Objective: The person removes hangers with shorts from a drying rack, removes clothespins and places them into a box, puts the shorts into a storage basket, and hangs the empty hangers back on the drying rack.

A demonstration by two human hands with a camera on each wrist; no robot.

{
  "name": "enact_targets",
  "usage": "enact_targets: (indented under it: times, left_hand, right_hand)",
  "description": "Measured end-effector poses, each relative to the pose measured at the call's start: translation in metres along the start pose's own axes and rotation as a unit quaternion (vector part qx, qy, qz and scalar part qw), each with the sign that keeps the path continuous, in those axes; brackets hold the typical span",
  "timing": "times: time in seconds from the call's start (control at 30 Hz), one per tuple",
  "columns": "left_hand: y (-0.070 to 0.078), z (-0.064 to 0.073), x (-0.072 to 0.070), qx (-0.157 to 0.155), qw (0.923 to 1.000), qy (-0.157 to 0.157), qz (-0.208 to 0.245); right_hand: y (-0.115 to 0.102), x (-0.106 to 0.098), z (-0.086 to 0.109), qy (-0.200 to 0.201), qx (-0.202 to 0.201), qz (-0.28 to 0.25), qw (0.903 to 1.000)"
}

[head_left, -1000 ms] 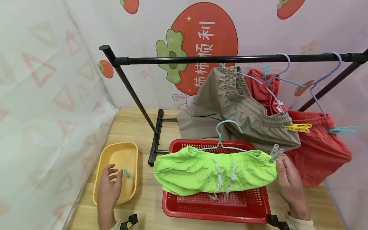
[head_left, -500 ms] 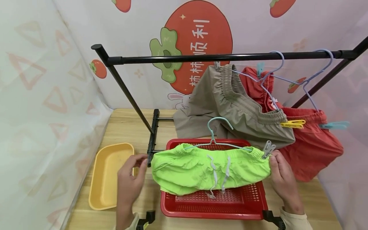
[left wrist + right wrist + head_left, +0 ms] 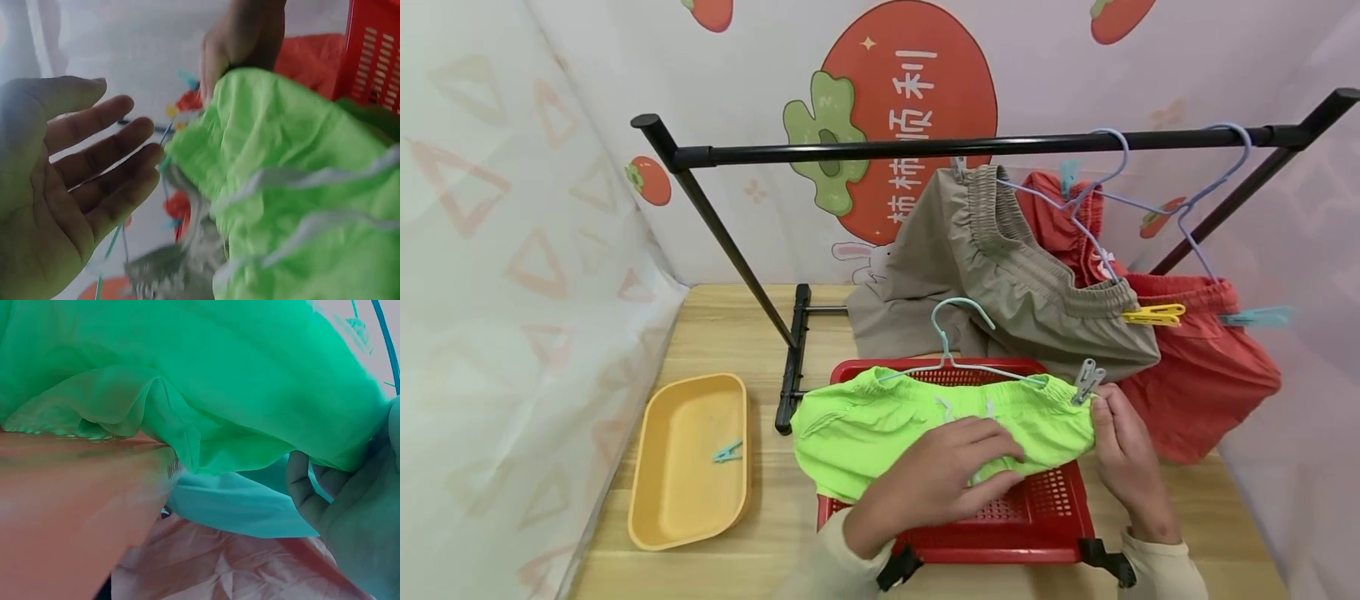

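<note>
Swinging in from the lower left, where it was hovering beside the shorts' edge half a second ago, the left hand (image 3: 940,475) is now crossing in front of the green shorts (image 3: 853,429) near the centre of the frame. It is covering much of the white drawstrings, which were hanging in full view. Its fingers are spreading loosely and holding nothing, as the left wrist view is showing; whether they are touching the cloth, I cannot tell. At centre right, the right hand (image 3: 1131,462) is still pinching the shorts' corner, just beside the grey clip (image 3: 1087,382). The shorts are lying over the red basket (image 3: 985,557) at lower centre, a teal hanger (image 3: 944,340) rising from their waistband. At lower left, a small teal clip (image 3: 727,452) is showing again in the yellow tub (image 3: 681,492).
</note>
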State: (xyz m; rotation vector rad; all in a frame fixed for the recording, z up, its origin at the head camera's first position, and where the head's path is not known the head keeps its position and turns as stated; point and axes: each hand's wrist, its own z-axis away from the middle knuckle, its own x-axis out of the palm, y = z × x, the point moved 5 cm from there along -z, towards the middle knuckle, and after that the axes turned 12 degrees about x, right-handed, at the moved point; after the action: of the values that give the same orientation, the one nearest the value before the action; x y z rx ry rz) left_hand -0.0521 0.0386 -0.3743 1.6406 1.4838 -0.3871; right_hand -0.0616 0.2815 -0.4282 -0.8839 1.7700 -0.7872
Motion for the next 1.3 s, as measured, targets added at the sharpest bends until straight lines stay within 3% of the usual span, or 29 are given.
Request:
enact_targets:
  times: [0.13,0.3,0.53,0.63,0.77,0.9,1.03,1.3]
  left_hand:
    - [-0.001,-0.033,0.012,0.008,0.9994,-0.010,-0.033]
    - [-0.007,-0.064,0.015,-0.004,0.9951,0.010,-0.098]
    - [-0.022,-0.095,0.026,-0.047,0.9710,-0.041,-0.231]
    - [-0.028,-0.101,0.033,-0.074,0.9660,-0.071,-0.237]
    - [-0.035,-0.105,0.040,-0.118,0.9664,-0.110,-0.200]
    - [-0.039,-0.106,0.042,-0.151,0.9648,-0.129,-0.172]
    - [-0.039,-0.106,0.044,-0.148,0.9648,-0.133,-0.172]
    - [-0.038,-0.106,0.043,-0.140,0.9673,-0.105,-0.184]
  right_hand:
    - [0.001,-0.002,0.000,0.008,0.016,0.006,0.9998]
    - [-0.002,0.000,0.001,-0.016,0.014,0.018,0.9996]
    - [-0.005,0.001,0.000,-0.026,-0.009,0.010,0.9996]
    - [-0.006,0.001,0.000,-0.028,-0.022,0.017,0.9992]
    - [-0.007,0.001,0.002,-0.026,-0.029,0.017,0.9991]
    - [-0.007,0.002,0.004,-0.026,-0.035,0.016,0.9989]
    - [-0.006,0.002,0.005,-0.023,-0.041,0.015,0.9988]
    - [-0.007,0.002,0.007,-0.028,-0.040,0.016,0.9987]
